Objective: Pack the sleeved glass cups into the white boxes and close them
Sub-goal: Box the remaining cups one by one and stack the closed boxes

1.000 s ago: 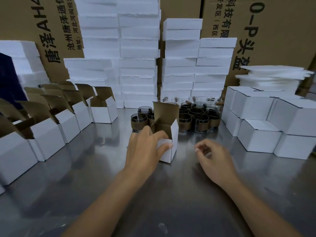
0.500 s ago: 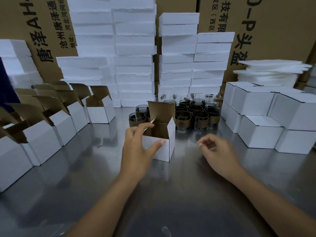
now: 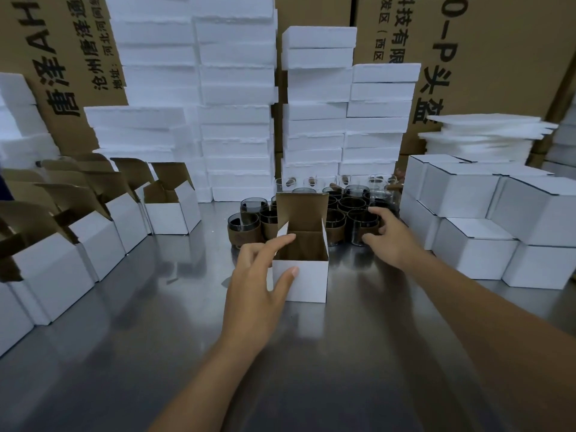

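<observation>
Box (image 3: 307,283) standing open on the steel table (image 3: 187,353), brown lid flap up. Left hand (image 3: 254,285) gripping its left front corner, thumb pressing the white face. Right hand (image 3: 391,236) curling round a sleeved cup (image 3: 355,227) at the front right of the cup cluster (image 3: 249,210) just behind. Open boxes (image 3: 173,210) lining the left, closed boxes (image 3: 461,194) piled right.

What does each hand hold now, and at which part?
The left hand holds the open white box at its left front corner. The right hand curls round a sleeved cup; a firm grip cannot be told.
</observation>
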